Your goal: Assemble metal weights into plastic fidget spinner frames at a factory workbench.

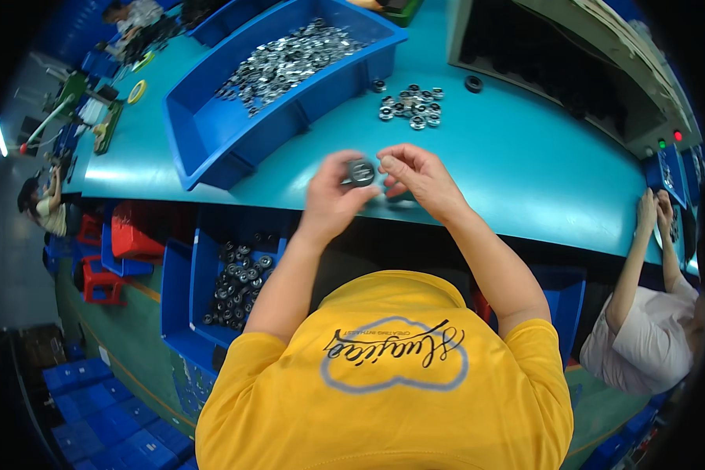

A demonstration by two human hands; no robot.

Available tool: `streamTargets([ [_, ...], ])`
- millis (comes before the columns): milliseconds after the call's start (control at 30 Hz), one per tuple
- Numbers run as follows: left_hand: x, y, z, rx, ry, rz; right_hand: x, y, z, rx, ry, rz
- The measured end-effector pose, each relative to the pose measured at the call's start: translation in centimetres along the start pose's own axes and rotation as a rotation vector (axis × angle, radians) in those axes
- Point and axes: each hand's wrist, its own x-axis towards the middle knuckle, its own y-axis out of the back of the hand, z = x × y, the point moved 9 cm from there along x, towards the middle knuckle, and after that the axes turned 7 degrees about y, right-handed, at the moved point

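Observation:
My left hand (330,197) pinches a small black round part with a shiny metal centre (360,172) just above the near edge of the teal table (525,172). My right hand (419,178) is right beside it, fingers curled, with its fingertips touching the part's right side. A second dark piece (400,197) shows under the right hand's fingers. Whether that hand grips it is unclear. A small heap of metal rings (412,106) lies on the table beyond my hands.
A big blue bin of shiny metal rings (290,63) stands at the back left. A lone black ring (473,83) lies near a grey box with lamps (603,86). Below the table a blue bin (239,282) holds black parts. A co-worker (642,313) sits at the right.

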Motion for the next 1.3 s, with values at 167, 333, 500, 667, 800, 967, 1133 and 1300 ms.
streamTargets([
  [167, -5.8, 12.1, -2.7, 0.193, 0.132, 0.174, 2.2, 9.1, -4.4, -0.388, 0.186, 0.156],
  [333, -15.7, 24.8, -6.6, 0.896, 0.486, 0.29, 5.7, 20.8, -5.7, -0.932, 0.209, 0.396],
  [500, -13.6, 23.5, -1.8, 1.033, 0.316, 0.439, 8.8, 22.6, -5.7, -1.317, 0.269, 0.457],
  [667, -2.9, 8.3, 4.5, 0.759, -0.195, 0.132, 9.8, 22.6, -5.0, -1.313, 0.288, 0.51],
  [800, 4.5, -2.0, 5.2, 0.55, -0.348, -0.076, 7.9, 17.9, -7.5, -1.044, 0.43, 0.468],
  [967, 12.4, -7.4, 0.4, 0.021, -0.066, -0.111, 5.9, 11.4, -8.2, -0.778, 0.482, 0.294],
  [1133, 14.3, -8.0, -2.0, -0.23, -0.02, -0.104, 5.9, 9.0, -7.2, -0.642, 0.46, 0.143],
  [1300, 15.2, -5.4, -4.0, -0.546, 0.054, -0.104, 7.9, 12.6, -7.5, -0.739, 0.44, 0.222],
])
